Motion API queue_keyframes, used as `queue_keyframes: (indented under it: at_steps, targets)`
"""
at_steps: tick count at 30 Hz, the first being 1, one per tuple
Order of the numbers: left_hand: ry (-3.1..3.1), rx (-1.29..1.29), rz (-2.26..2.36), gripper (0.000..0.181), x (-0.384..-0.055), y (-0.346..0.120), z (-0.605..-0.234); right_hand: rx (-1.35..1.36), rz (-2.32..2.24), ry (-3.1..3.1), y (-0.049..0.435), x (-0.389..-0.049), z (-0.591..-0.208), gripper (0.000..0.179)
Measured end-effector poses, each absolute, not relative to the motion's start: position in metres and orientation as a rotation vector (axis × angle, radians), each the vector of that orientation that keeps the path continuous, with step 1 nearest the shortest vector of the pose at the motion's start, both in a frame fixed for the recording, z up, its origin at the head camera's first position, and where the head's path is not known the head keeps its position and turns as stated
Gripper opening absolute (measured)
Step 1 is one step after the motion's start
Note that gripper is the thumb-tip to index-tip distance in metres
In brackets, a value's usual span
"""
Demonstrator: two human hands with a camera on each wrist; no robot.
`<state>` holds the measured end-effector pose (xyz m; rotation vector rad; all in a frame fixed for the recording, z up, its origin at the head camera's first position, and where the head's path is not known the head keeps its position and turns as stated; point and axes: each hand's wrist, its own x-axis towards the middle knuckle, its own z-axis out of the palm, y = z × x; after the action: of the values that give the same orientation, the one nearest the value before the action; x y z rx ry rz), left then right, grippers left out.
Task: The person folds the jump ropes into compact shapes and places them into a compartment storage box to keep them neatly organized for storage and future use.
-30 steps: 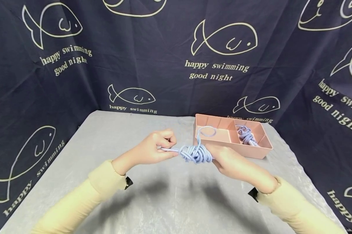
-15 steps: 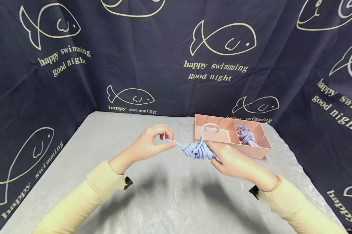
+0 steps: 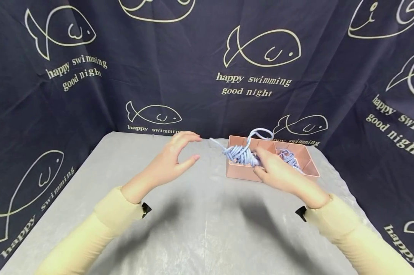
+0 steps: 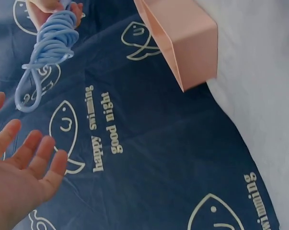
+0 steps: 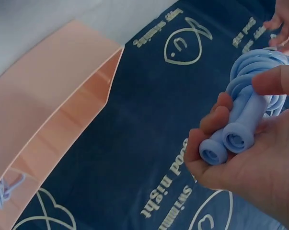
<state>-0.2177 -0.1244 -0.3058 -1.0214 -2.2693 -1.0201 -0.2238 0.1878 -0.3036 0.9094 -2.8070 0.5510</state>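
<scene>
My right hand (image 3: 277,172) grips a light blue jump rope (image 3: 240,154), its cord wound into a bundle. In the right wrist view the fingers curl round its two handles (image 5: 239,136), whose hollow ends face the camera. A loop of cord stands up from the bundle, and a thin loop sticks out at its left. To the left, my left hand (image 3: 164,162) is apart from the rope, fingers spread and holding nothing. The left wrist view shows its fingers (image 4: 55,175) extended below the wound cord (image 4: 55,40).
A pink divided box (image 3: 243,172) stands at the back right of the grey-covered table (image 3: 193,229). The held bundle overlaps its left compartment in the head view. Another blue rope bundle (image 3: 287,156) lies in the right compartment. A dark fish-print curtain (image 3: 179,68) hangs behind.
My left hand has let go of the cord end and opened, drawing away left. My right hand has carried the jump rope up and toward the box.
</scene>
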Motion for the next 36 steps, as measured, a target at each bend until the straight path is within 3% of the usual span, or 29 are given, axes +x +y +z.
queue_keyframes:
  at_steps: [8,22,30,36]
  targets:
    - [-2.309,-0.886,-0.796,0.038,-0.222,-0.142,-0.315,0.706,0.616,-2.864,0.199,-0.247,-0.308,0.048]
    - [-2.340,-0.671,-0.559,0.048,-0.237,-0.163,-0.369,0.524,0.660,-2.796,0.210,-0.290,-0.356,0.051]
    - [-2.400,-0.645,-0.422,0.051,-0.246,-0.173,-0.397,0.244,0.571,-2.921,0.205,-0.309,-0.378,0.047]
    - [-2.482,-0.663,-0.362,0.051,-0.247,-0.175,-0.412,0.129,0.530,-3.000,0.201,-0.318,-0.389,0.062]
